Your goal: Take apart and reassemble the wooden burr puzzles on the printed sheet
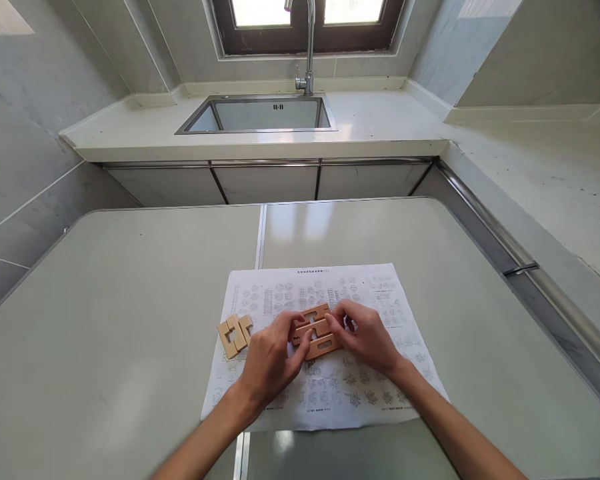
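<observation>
Several reddish-brown notched wooden pieces (323,345) lie side by side on a printed paper sheet (380,400), tilted slightly up to the right. My left hand (275,353) has its thumb and fingertips on their left ends. From the right, my right hand (363,333) touches their right ends with thumb and index finger, its other fingers curled. Left of my left hand, lighter wooden pieces (233,337) with notches rest at the sheet's left edge. Small printed diagrams cover the sheet.
The sheet lies on a pale table (130,300) with a metal seam down its middle. Beyond its far edge is a white counter (380,123) with a sink (260,100) and a faucet (309,67). A metal rail (490,217) runs along the right side.
</observation>
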{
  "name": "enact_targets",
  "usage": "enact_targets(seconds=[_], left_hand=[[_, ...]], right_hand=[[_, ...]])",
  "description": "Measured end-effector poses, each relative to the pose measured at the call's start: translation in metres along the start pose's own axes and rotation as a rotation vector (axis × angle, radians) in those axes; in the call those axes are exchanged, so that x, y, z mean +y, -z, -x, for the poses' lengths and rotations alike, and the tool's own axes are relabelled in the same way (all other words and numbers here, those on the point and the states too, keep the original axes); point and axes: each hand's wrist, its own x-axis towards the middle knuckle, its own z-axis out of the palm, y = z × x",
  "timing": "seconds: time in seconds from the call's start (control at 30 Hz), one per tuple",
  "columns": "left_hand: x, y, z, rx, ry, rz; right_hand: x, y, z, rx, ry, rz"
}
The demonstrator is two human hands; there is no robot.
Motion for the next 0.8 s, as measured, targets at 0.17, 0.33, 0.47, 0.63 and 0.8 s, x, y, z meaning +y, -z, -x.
enact_targets(seconds=[0.17, 0.33, 0.47, 0.63, 0.8], left_hand=[[-0.011, -0.005, 0.009, 0.106, -0.12, -0.032], [-0.025, -0.001, 0.003, 0.148, -0.272, -0.066], [-0.033, 0.004, -0.001, 0.114, -0.321, -0.114], [-0.031, 0.005, -0.003, 0.058, -0.313, -0.241], [-0.027, 0.004, -0.002, 0.008, -0.3, -0.336]], right_hand=[[-0.005, 0.015, 0.002, -0.197, 0.108, 0.142], [-0.005, 0.021, 0.018, -0.238, 0.128, 0.223], [-0.005, 0.018, 0.033, -0.231, 0.084, 0.224], [-0.007, 0.019, 0.045, -0.261, 0.032, 0.222], [-0.012, 0.024, 0.054, -0.3, -0.024, 0.214]])
